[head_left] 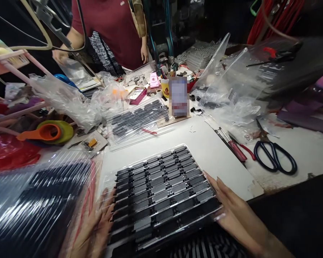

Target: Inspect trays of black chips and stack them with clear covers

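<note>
A flat bundle of clear plastic tubes filled with black chips (161, 190) lies on the white table (212, 150) right in front of me. My left hand (103, 218) presses flat against the bundle's left edge, partly under clear plastic. My right hand (231, 208) presses against its right edge, fingers straight. Both hands squeeze the tubes together from the sides. A second stack of tubes (34, 208) sits blurred at the near left.
Another tube bundle (140, 122) lies farther back. Scissors (274, 154) and a red-handled screwdriver (234, 147) rest at the right. Clear bags (231, 82), an orange tape dispenser (47, 132) and clutter crowd the back. A person in a maroon shirt (113, 28) stands across the table.
</note>
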Available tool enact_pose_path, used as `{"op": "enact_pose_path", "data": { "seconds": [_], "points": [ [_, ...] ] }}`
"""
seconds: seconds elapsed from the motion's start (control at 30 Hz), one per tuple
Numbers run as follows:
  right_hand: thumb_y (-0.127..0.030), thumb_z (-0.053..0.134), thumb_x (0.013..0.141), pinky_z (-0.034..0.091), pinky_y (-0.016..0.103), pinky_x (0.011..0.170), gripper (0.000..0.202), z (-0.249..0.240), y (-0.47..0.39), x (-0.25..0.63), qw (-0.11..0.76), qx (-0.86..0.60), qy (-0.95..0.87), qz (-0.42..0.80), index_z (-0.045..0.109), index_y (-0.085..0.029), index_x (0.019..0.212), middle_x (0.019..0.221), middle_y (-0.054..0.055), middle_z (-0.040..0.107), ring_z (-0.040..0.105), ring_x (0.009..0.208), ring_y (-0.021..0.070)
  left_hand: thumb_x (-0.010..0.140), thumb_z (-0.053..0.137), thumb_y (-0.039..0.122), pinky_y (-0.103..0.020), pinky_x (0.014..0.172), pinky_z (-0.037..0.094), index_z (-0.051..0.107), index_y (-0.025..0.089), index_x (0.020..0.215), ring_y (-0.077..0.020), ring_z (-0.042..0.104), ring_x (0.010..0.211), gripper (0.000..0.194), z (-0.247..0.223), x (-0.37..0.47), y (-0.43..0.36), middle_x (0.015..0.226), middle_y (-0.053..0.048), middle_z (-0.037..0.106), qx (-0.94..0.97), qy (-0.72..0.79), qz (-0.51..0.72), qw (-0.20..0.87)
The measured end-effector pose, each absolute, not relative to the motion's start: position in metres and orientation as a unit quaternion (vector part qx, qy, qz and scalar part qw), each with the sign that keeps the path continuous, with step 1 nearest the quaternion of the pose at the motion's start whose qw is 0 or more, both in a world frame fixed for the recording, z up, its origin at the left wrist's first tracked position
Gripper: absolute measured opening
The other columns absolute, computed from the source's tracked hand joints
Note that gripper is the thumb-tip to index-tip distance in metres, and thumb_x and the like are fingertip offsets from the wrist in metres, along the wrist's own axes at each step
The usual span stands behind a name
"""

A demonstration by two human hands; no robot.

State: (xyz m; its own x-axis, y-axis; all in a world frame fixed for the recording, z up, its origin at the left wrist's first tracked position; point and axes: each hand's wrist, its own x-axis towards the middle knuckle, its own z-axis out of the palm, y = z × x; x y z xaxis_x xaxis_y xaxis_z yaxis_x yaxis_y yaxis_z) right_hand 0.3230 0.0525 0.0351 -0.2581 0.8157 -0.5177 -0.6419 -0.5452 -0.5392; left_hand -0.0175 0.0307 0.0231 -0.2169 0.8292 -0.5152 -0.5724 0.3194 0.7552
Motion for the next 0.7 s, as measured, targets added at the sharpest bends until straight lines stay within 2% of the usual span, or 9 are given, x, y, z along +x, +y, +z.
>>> {"op": "enact_pose_path", "data": {
  "seconds": [0.07, 0.1, 0.17, 0.23, 0.3, 0.37, 0.47, 0.57, 0.7],
  "points": [
    [-0.045, 0.053, 0.089, 0.052, 0.040, 0.087, 0.055, 0.036, 0.039, 0.329, 0.433, -0.415, -0.129, 0.789, 0.041, -0.030, 0.141, 0.128, 0.006, 0.060, 0.064, 0.100, 0.0212, 0.078, 0.067, 0.025, -0.018, 0.074, 0.056, 0.053, 0.028, 0.131, -0.0177, 0.066, 0.101, 0.056, 0.027, -0.022, 0.034, 0.121, -0.001, 0.066, 0.127, 0.603, 0.543, 0.570],
    [-0.045, 0.053, 0.089, 0.054, 0.039, 0.081, 0.061, 0.035, 0.034, 0.331, 0.408, -0.436, -0.151, 0.788, 0.031, -0.031, 0.145, 0.119, 0.007, 0.065, 0.067, 0.090, 0.0202, 0.071, 0.073, 0.026, -0.018, 0.065, 0.056, 0.056, 0.024, 0.128, -0.0174, 0.069, 0.086, 0.060, 0.029, -0.024, 0.036, 0.108, -0.003, 0.072, 0.145, 0.650, 0.521, 0.534],
    [-0.053, 0.049, 0.089, 0.056, 0.033, 0.062, 0.075, 0.032, 0.027, 0.336, 0.344, -0.483, -0.218, 0.775, 0.012, -0.029, 0.150, 0.089, 0.006, 0.073, 0.069, 0.067, 0.0186, 0.062, 0.080, 0.034, -0.018, 0.048, 0.050, 0.058, 0.019, 0.125, -0.0141, 0.063, 0.057, 0.068, 0.031, -0.028, 0.039, 0.076, 0.000, 0.072, 0.206, 0.734, 0.467, 0.448],
    [-0.062, 0.043, 0.087, 0.050, 0.025, 0.045, 0.085, 0.026, 0.024, 0.339, 0.287, -0.518, -0.293, 0.751, -0.001, -0.025, 0.150, 0.063, 0.002, 0.069, 0.065, 0.050, 0.0177, 0.063, 0.075, 0.048, -0.020, 0.038, 0.039, 0.058, 0.016, 0.125, -0.0118, 0.050, 0.043, 0.072, 0.029, -0.031, 0.041, 0.055, 0.004, 0.062, 0.286, 0.795, 0.398, 0.357],
    [-0.066, 0.041, 0.086, 0.045, 0.022, 0.038, 0.089, 0.019, 0.024, 0.342, 0.252, -0.546, -0.349, 0.719, -0.003, -0.023, 0.150, 0.055, 0.000, 0.064, 0.063, 0.044, 0.0170, 0.069, 0.064, 0.055, -0.023, 0.040, 0.037, 0.061, 0.014, 0.122, -0.0136, 0.048, 0.042, 0.066, 0.027, -0.032, 0.042, 0.050, 0.004, 0.057, 0.359, 0.832, 0.322, 0.274],
    [-0.067, 0.041, 0.085, 0.042, 0.020, 0.036, 0.089, 0.012, 0.024, 0.344, 0.230, -0.570, -0.385, 0.688, -0.001, -0.023, 0.150, 0.054, -0.001, 0.063, 0.061, 0.042, 0.0158, 0.076, 0.053, 0.054, -0.027, 0.047, 0.042, 0.064, 0.013, 0.119, -0.0182, 0.055, 0.048, 0.060, 0.025, -0.031, 0.043, 0.052, 0.000, 0.060, 0.422, 0.851, 0.240, 0.200],
    [-0.069, 0.039, 0.084, 0.043, 0.022, 0.035, 0.090, 0.000, 0.022, 0.350, 0.203, -0.578, -0.394, 0.685, -0.003, -0.024, 0.150, 0.056, 0.000, 0.063, 0.061, 0.042, 0.0166, 0.084, 0.040, 0.045, -0.032, 0.063, 0.048, 0.065, 0.014, 0.117, -0.0254, 0.066, 0.069, 0.052, 0.027, -0.026, 0.044, 0.075, -0.008, 0.073, 0.489, 0.850, 0.152, 0.124],
    [-0.071, 0.038, 0.083, 0.046, 0.023, 0.036, 0.094, -0.011, 0.017, 0.360, 0.188, -0.561, -0.372, 0.715, -0.008, -0.023, 0.149, 0.060, 0.002, 0.065, 0.064, 0.046, 0.0188, 0.089, 0.032, 0.038, -0.034, 0.073, 0.049, 0.064, 0.015, 0.120, -0.0292, 0.068, 0.089, 0.050, 0.032, -0.021, 0.047, 0.100, -0.014, 0.073, 0.522, 0.844, 0.085, 0.087],
    [-0.067, 0.043, 0.083, 0.046, 0.023, 0.037, 0.092, -0.010, 0.012, 0.380, 0.189, -0.556, -0.361, 0.725, -0.002, -0.023, 0.150, 0.066, 0.005, 0.066, 0.065, 0.049, 0.0187, 0.093, 0.025, 0.038, -0.039, 0.070, 0.049, 0.056, 0.016, 0.129, -0.0325, 0.069, 0.083, 0.053, 0.040, -0.021, 0.051, 0.090, -0.016, 0.074, 0.542, 0.837, -0.041, 0.069]
  ]
}}
